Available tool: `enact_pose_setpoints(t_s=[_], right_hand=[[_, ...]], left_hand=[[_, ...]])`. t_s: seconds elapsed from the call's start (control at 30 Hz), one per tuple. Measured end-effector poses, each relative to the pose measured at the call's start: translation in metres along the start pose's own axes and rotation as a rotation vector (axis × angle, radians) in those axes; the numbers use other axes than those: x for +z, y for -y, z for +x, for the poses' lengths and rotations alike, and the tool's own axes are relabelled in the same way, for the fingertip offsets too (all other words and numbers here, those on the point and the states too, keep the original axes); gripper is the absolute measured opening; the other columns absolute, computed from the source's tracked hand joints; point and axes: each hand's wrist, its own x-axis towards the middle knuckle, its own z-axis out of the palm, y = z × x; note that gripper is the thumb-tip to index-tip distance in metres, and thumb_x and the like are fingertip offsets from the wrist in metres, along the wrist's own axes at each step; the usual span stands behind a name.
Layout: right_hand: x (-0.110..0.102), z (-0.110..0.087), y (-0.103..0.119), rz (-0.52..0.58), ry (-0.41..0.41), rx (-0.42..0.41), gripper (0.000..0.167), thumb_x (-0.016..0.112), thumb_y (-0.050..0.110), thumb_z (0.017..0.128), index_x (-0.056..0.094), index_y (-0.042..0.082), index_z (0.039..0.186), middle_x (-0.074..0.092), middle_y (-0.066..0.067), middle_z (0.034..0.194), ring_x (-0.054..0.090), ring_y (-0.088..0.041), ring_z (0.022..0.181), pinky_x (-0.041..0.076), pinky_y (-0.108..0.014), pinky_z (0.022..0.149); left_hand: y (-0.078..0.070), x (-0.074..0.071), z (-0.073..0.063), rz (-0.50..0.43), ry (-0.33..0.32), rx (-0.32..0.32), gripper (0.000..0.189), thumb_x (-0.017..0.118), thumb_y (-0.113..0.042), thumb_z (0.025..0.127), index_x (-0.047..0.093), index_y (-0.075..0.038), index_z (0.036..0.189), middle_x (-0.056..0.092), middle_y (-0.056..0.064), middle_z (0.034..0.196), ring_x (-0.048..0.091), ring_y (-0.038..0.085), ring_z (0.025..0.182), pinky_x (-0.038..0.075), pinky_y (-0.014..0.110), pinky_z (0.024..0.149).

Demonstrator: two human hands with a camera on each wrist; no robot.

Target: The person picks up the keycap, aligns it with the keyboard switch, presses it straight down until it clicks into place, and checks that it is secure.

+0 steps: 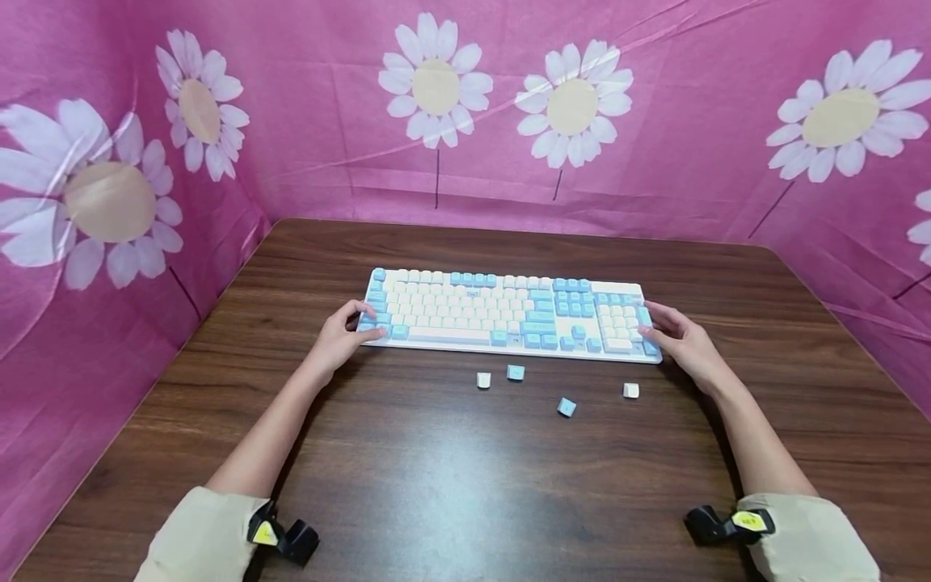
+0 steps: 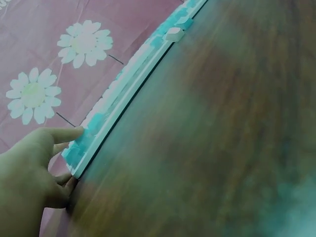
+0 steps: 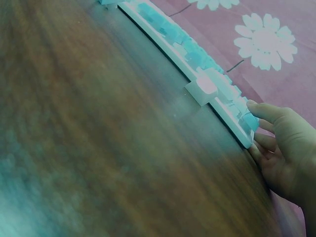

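A white and light-blue keyboard (image 1: 465,311) lies across the wooden table. My left hand (image 1: 340,335) grips its left end, the thumb over the corner keys and the fingers at the side edge. At the opposite end my right hand (image 1: 687,343) holds the keyboard the same way, thumb on top near the number pad. Both wrist views show fingertips partly hidden beside or below the keyboard's ends. In front of the keyboard lie loose keycaps: a white keycap (image 1: 483,380), a blue keycap (image 1: 516,373), another blue keycap (image 1: 566,407) and a second white keycap (image 1: 630,390).
The brown wooden table (image 1: 451,485) extends toward me and to both sides. A pink cloth (image 1: 502,186) with white flowers hangs behind it and along the sides. Black wrist mounts (image 1: 284,537) sit on both sleeves.
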Motion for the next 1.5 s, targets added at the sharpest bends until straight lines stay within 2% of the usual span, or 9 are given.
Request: enact_pose_setpoints(t_s=[0.13, 0.2, 0.5, 0.6, 0.7, 0.83, 0.97, 1.2, 1.5], right_hand=[[0.001, 0.000, -0.001, 0.018, 0.004, -0.011, 0.063, 0.057, 0.027, 0.092, 0.029, 0.001, 0.142, 0.035, -0.026, 0.138, 0.039, -0.015, 0.118, 0.033, -0.007, 0.080], [0.001, 0.000, -0.001, 0.030, 0.005, -0.014, 0.063, 0.057, 0.027, 0.092, 0.029, 0.001, 0.142, 0.035, -0.026, 0.138, 0.039, -0.012, 0.117, 0.033, -0.007, 0.080], [0.001, -0.002, 0.000, 0.043, 0.003, 0.007, 0.065, 0.058, 0.028, 0.092, 0.028, 0.002, 0.143, 0.034, -0.025, 0.138, 0.038, -0.014, 0.118, 0.034, -0.008, 0.081], [0.001, -0.003, 0.000, 0.043, 0.005, 0.015, 0.065, 0.058, 0.028, 0.092, 0.028, 0.002, 0.143, 0.034, -0.025, 0.139, 0.038, -0.015, 0.120, 0.034, -0.008, 0.081], [0.002, -0.004, -0.001, 0.051, 0.005, 0.012, 0.064, 0.057, 0.027, 0.092, 0.028, 0.001, 0.143, 0.034, -0.026, 0.138, 0.038, -0.015, 0.119, 0.034, -0.008, 0.080], [0.002, -0.004, -0.001, 0.054, 0.016, 0.001, 0.064, 0.057, 0.026, 0.092, 0.027, 0.001, 0.143, 0.034, -0.026, 0.138, 0.037, -0.018, 0.120, 0.034, -0.008, 0.080], [0.003, -0.002, -0.001, 0.053, 0.016, -0.012, 0.063, 0.057, 0.026, 0.092, 0.028, 0.001, 0.142, 0.034, -0.026, 0.138, 0.038, -0.016, 0.119, 0.034, -0.008, 0.080], [0.003, -0.003, 0.002, 0.036, 0.005, -0.023, 0.061, 0.057, 0.027, 0.092, 0.031, 0.001, 0.141, 0.035, -0.026, 0.137, 0.039, -0.011, 0.116, 0.035, -0.008, 0.080], [0.003, -0.003, 0.001, 0.047, -0.010, -0.033, 0.059, 0.057, 0.026, 0.092, 0.033, 0.002, 0.140, 0.038, -0.025, 0.135, 0.041, -0.003, 0.110, 0.035, -0.009, 0.081]], left_hand=[[-0.008, 0.002, 0.002, -0.078, -0.031, -0.116, 0.030, 0.069, -0.008, 0.079, 0.044, -0.003, 0.095, 0.043, 0.015, 0.122, 0.033, 0.029, 0.117, 0.025, 0.042, 0.095], [-0.011, 0.003, 0.002, -0.095, -0.040, -0.153, 0.031, 0.069, -0.006, 0.077, 0.043, -0.004, 0.093, 0.041, 0.013, 0.123, 0.031, 0.028, 0.118, 0.024, 0.042, 0.095], [-0.019, 0.005, 0.009, -0.121, -0.054, -0.206, 0.035, 0.067, 0.004, 0.071, 0.039, -0.004, 0.090, 0.040, 0.014, 0.120, 0.032, 0.027, 0.111, 0.021, 0.041, 0.097], [-0.020, 0.006, 0.012, -0.116, -0.058, -0.222, 0.035, 0.066, 0.006, 0.070, 0.038, -0.004, 0.089, 0.039, 0.012, 0.113, 0.032, 0.025, 0.107, 0.021, 0.040, 0.095], [-0.020, 0.008, 0.014, -0.111, -0.087, -0.219, 0.035, 0.064, 0.010, 0.067, 0.038, -0.004, 0.087, 0.038, 0.008, 0.102, 0.034, 0.023, 0.099, 0.026, 0.035, 0.088], [-0.017, 0.007, 0.013, -0.098, -0.121, -0.215, 0.035, 0.061, 0.013, 0.066, 0.040, -0.002, 0.089, 0.040, 0.007, 0.100, 0.036, 0.021, 0.097, 0.028, 0.030, 0.085], [-0.015, 0.005, 0.010, -0.098, -0.114, -0.195, 0.035, 0.063, 0.011, 0.068, 0.041, -0.001, 0.093, 0.041, 0.009, 0.105, 0.037, 0.022, 0.099, 0.028, 0.031, 0.087], [-0.011, 0.004, 0.010, -0.104, -0.102, -0.181, 0.034, 0.064, 0.008, 0.070, 0.041, -0.003, 0.092, 0.042, 0.007, 0.100, 0.039, 0.019, 0.095, 0.031, 0.026, 0.081], [-0.007, 0.003, 0.010, -0.104, -0.101, -0.168, 0.033, 0.066, 0.002, 0.074, 0.043, -0.002, 0.097, 0.042, 0.010, 0.107, 0.037, 0.022, 0.104, 0.029, 0.030, 0.086]])
